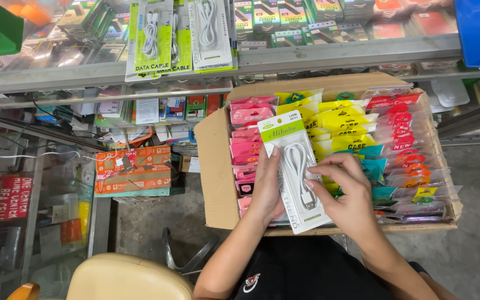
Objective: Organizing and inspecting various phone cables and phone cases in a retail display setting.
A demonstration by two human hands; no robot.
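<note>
Holding a packaged white cable point(297, 175) over the near edge of the cardboard box point(216, 166), the left hand point(266, 191) clamps its left side while the right hand point(346, 191) pinches its right edge; coloured phone cases point(356, 133) fill the box.

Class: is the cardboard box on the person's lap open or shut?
Open: the cardboard box has its flaps spread, showing rows of coloured packets inside.

Left hand point(266, 189) gripping, right hand point(346, 191) fingers curled, forearms converging
</note>
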